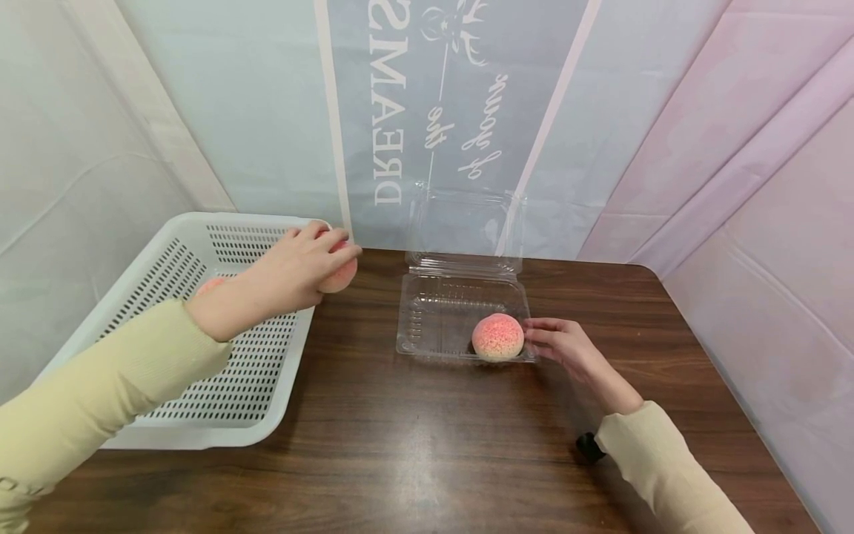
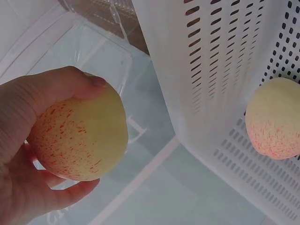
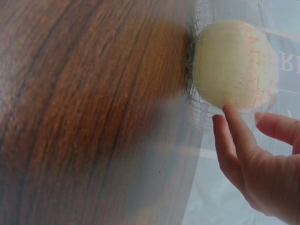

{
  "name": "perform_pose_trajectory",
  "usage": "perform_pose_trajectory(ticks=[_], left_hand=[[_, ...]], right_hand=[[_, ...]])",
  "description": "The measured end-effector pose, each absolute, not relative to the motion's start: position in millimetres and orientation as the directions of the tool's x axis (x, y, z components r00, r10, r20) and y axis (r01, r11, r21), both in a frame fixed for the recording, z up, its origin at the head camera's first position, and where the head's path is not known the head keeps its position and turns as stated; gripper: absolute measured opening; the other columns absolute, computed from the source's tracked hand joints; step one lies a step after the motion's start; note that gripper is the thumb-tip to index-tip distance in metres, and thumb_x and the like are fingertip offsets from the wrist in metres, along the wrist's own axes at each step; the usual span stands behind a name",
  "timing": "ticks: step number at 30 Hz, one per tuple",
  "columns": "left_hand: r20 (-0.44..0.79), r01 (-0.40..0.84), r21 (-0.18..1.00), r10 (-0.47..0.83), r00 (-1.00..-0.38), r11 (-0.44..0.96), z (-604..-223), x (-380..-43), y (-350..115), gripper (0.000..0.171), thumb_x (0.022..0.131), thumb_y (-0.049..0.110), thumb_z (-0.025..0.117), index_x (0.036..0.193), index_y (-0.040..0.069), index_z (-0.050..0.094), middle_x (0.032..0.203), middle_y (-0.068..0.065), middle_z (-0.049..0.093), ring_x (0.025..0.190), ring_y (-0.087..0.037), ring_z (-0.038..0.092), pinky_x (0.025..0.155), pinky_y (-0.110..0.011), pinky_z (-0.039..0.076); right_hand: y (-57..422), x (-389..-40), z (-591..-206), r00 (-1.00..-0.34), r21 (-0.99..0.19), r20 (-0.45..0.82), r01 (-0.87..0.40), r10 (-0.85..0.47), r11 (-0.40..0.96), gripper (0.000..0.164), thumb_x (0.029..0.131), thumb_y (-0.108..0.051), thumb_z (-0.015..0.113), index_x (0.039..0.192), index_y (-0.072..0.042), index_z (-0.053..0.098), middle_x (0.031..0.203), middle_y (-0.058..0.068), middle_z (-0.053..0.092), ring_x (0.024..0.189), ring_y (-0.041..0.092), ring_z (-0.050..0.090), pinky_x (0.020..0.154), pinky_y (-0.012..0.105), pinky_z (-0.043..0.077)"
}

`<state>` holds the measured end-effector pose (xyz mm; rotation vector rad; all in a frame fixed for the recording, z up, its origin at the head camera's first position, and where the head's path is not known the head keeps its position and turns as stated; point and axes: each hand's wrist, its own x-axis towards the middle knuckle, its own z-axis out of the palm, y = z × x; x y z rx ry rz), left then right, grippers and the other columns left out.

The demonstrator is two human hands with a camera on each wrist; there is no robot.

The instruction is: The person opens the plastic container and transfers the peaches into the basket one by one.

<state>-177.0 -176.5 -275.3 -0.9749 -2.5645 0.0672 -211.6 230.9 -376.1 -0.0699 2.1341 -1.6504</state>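
Observation:
My left hand grips a peach, yellow with red speckles, thumb on one side and fingers round the other. It is over the right rim of a white perforated basket. Inside that basket lies another peach, mostly covered by my left forearm in the head view. A clear plastic clamshell box stands on the table with its lid raised at the back. One pink-and-yellow peach sits in its front right corner. Against the box's right side rest the fairly straight fingertips of my right hand.
The dark wooden table extends in front of the box and basket. Behind it hangs a printed cloth, close to the raised lid. Pale pink fabric borders the right side. A small black object shows by my right sleeve.

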Motion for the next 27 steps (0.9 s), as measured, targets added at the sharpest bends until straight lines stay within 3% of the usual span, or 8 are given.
perform_pose_trajectory(ticks=[13, 27], left_hand=[[0.301, 0.594, -0.145, 0.607, -0.735, 0.791, -271, -174, -184, 0.060, 0.057, -0.003, 0.067, 0.115, 0.006, 0.052, 0.106, -0.013, 0.050, 0.100, -0.039, 0.045, 0.067, -0.052, 0.043], [0.277, 0.553, -0.098, 0.556, -0.784, 0.827, -269, -170, -192, 0.058, 0.059, -0.004, 0.065, 0.115, 0.003, 0.052, 0.110, -0.015, 0.048, 0.101, -0.040, 0.044, 0.071, -0.052, 0.042]], right_hand=[[231, -212, -376, -0.902, -0.930, -0.313, 0.226, -0.298, 0.291, 0.050, 0.092, -0.009, 0.050, 0.132, 0.015, 0.032, 0.137, 0.032, 0.032, 0.088, -0.001, 0.058, 0.080, 0.020, 0.048], [231, -212, -377, -0.902, -0.934, -0.305, 0.222, -0.304, 0.279, 0.050, 0.093, -0.009, 0.049, 0.132, 0.016, 0.031, 0.137, 0.033, 0.030, 0.088, -0.002, 0.058, 0.080, 0.021, 0.048]])
